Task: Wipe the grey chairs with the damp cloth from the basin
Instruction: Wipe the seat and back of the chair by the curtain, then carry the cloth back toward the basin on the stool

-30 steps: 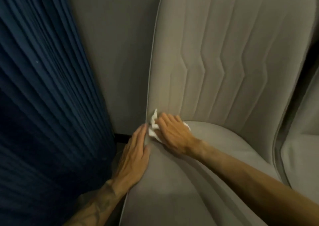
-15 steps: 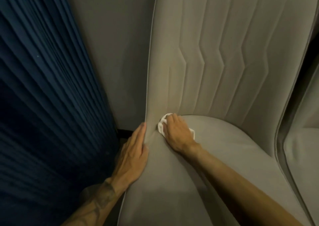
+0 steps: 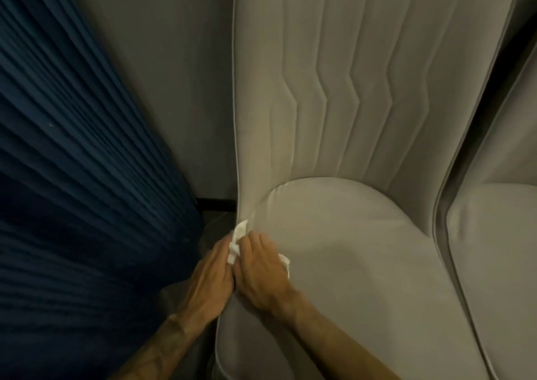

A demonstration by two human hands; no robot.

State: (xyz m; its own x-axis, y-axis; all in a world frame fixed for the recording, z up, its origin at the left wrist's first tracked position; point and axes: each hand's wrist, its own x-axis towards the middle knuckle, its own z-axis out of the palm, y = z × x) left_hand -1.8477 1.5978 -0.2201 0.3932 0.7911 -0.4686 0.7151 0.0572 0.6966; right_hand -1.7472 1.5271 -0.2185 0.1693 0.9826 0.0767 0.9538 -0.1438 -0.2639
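Note:
A grey padded chair with a stitched zigzag backrest fills the middle. My right hand lies flat on a white damp cloth, pressing it onto the left edge of the seat. The cloth's ends stick out above my fingers and at the right of my palm. My left hand rests on the outer left side of the seat, fingers straight, right next to my right hand and touching the cloth's edge.
A dark blue pleated curtain hangs close on the left. A grey wall stands behind the chair. A second grey chair sits close against the right side, with a narrow gap between the two.
My right hand has slid the cloth from the seat-back corner forward along the left edge of the seat. My left hand now sits right beside it.

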